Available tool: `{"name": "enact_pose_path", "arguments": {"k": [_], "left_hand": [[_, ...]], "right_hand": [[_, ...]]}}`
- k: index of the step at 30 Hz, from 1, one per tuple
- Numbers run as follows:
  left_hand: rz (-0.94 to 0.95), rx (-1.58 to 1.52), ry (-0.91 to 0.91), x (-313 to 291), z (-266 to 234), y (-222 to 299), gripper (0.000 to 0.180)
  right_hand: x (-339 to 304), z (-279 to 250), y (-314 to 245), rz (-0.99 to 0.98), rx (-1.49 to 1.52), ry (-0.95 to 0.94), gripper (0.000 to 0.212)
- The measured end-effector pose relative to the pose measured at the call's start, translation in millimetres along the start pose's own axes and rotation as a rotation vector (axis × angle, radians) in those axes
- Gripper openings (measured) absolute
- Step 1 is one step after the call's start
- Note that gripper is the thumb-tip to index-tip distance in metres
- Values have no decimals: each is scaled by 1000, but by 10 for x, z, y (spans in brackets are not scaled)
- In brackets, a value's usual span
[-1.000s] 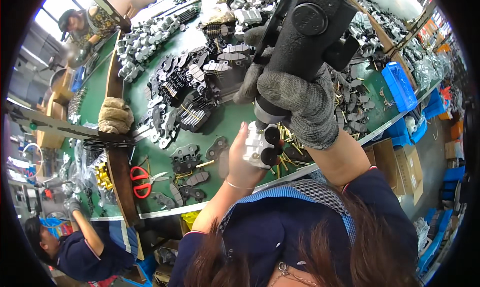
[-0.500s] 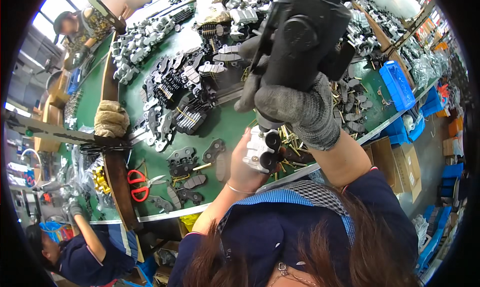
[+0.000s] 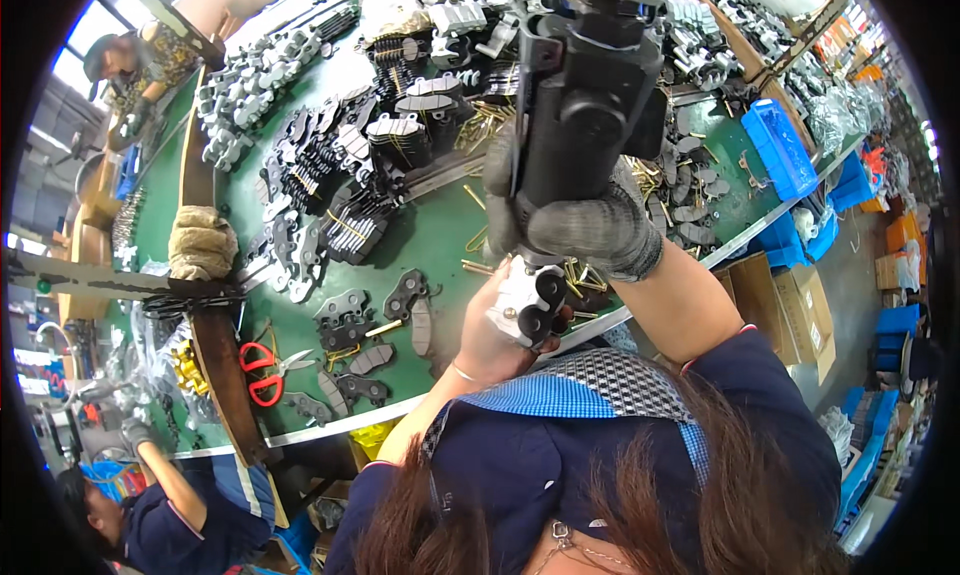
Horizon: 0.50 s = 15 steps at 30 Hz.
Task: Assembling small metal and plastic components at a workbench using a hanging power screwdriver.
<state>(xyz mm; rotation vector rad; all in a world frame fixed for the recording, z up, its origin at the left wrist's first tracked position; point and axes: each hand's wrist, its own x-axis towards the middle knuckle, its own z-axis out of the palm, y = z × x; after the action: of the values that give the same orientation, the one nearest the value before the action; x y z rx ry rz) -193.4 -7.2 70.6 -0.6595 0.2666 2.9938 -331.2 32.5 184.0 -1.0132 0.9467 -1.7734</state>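
Both hands (image 3: 600, 233) full, right (image 3: 612, 237) gripping black tool (image 3: 575, 145), now lower, left (image 3: 488, 337) holding silver caliper (image 3: 515, 297)

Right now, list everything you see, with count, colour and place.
Power tool: one, black, upper centre
Metal block: one, silver and black, below power tool
Brake pads: many, dark grey, left-centre
Metal parts: many, silver, far side
Pins: many, brass-coloured, mid-table
Scissors: one pair, red-handled, near left
Bins: several, blue, right
Boxes: several, brown, right
Cloth bundle: one, beige, left
Co-workers: two, dark and patterned clothing, left
Table: one, green, centre
Left fingers: one set, bare, holding metal block
Right fingers: one set, grey-gloved, around power tool
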Motion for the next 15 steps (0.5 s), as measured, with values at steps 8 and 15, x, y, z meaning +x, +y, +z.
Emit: {"name": "enact_pose_path", "arguments": {"k": [8, 15], "left_hand": [[154, 72, -56, 99, -15, 130, 42], [316, 80, 113, 55, -59, 240, 37]], "right_hand": [[59, -27, -123, -78, 231, -13, 75], [121, 213, -57, -204, 149, -69, 69]]}}
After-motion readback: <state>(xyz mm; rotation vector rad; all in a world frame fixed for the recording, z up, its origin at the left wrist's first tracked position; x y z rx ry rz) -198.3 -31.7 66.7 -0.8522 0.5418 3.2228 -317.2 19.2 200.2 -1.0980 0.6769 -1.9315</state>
